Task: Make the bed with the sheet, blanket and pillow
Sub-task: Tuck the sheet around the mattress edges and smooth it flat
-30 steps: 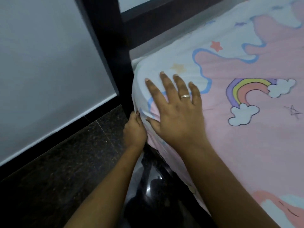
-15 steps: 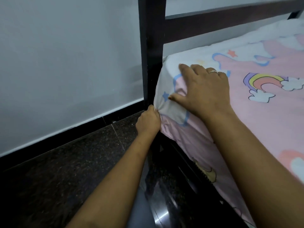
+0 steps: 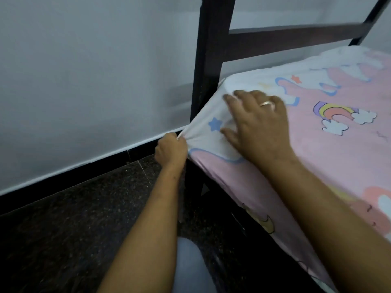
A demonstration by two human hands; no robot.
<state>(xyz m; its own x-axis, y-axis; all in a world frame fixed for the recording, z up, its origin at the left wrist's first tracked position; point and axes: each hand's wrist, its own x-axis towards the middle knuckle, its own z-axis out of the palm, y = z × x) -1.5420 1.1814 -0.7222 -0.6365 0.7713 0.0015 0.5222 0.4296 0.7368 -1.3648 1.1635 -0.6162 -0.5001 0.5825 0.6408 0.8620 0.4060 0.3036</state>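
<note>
The corner of the unicorn-print sheet (image 3: 213, 132) is pinched in the curled left hand (image 3: 171, 149) beside the bedpost (image 3: 208, 66); the mattress corner is pressed by the spread right hand (image 3: 260, 125). If pulled unevenly, the corner may bunch or slip.

Soft matt cloth sheet (image 3: 317, 157), dark wooden bed frame (image 3: 213, 49), glossy speckled stone floor (image 3: 74, 218).

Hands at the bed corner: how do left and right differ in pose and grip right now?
The left hand is curled, pinching a bunched corner of the sheet beside the dark bedpost; the right hand lies fairly flat, fingers spread, on the mattress corner. The left sits below the mattress top, the right on it. Only the right wears a ring. Both touch the sheet.
</note>
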